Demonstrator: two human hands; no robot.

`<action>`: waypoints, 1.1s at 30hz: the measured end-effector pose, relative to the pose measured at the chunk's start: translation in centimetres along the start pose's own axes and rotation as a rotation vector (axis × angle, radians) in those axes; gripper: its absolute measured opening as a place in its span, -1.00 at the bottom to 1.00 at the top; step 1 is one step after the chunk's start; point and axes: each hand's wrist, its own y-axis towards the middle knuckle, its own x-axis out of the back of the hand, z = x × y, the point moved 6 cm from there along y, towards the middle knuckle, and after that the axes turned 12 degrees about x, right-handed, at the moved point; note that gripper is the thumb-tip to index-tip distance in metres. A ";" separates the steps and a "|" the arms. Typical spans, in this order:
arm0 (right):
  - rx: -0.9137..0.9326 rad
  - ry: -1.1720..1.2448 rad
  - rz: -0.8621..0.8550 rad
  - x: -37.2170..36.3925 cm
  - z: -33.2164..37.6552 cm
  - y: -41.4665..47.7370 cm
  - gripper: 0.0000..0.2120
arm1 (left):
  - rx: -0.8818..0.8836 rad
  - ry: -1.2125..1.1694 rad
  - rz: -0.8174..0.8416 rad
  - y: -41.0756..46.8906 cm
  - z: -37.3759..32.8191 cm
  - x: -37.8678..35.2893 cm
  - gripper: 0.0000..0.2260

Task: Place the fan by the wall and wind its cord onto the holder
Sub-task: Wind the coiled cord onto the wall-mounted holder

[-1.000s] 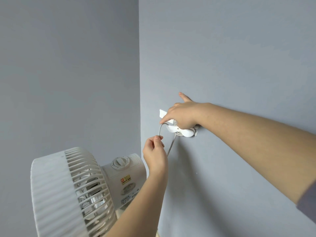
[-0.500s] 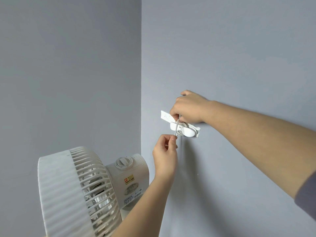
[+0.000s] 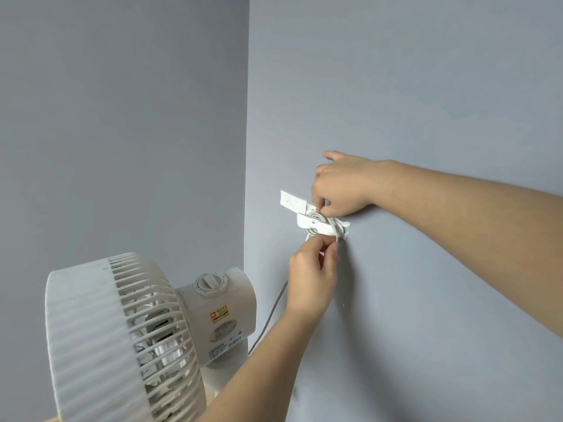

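Observation:
A white fan (image 3: 128, 336) stands at the lower left, close to the corner of two grey walls, its grille turned left. A white cord holder (image 3: 313, 223) is stuck to the right-hand wall (image 3: 426, 86) with white tape (image 3: 292, 201). Several turns of the grey cord (image 3: 323, 221) lie around it. My left hand (image 3: 313, 278) pinches the cord just under the holder. My right hand (image 3: 341, 187) rests on the wall above the holder, fingertips pinching the cord at its top. A loose stretch of the cord (image 3: 271, 315) hangs down behind my left wrist.
The corner edge (image 3: 246, 147) of the two walls runs straight up behind the fan. A strip of light wooden surface (image 3: 50, 419) shows at the bottom left under the fan.
My left hand has risen to the holder's underside with the cord. My right hand has shifted slightly right over the holder. More cord lies wound on it.

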 end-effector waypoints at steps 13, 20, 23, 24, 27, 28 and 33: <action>0.013 -0.063 -0.005 -0.2 -0.1 -0.4 -0.67 | -0.155 0.310 0.010 -0.3 2.4 -1.2 -0.88; 0.026 -0.035 0.021 -1.3 0.6 0.2 -0.66 | 0.199 0.556 -0.048 1.3 4.6 -1.0 -0.71; 0.006 0.052 0.076 -2.0 1.1 0.7 -0.72 | 0.434 0.438 -0.061 1.5 6.2 -0.3 -0.58; 0.001 0.068 0.083 -2.0 1.2 0.8 -0.72 | 0.476 0.383 -0.058 1.7 6.7 -0.1 -0.59; 0.010 0.042 0.086 -2.1 1.1 0.8 -0.73 | 0.545 0.170 -0.045 2.1 7.6 0.0 -0.80; 0.015 0.036 0.090 -2.2 1.1 0.8 -0.73 | 0.554 0.117 -0.060 2.0 7.6 0.2 -0.84; 0.019 0.015 0.092 -2.7 1.1 1.0 -0.62 | 0.552 0.197 -0.272 1.7 7.1 2.5 -0.75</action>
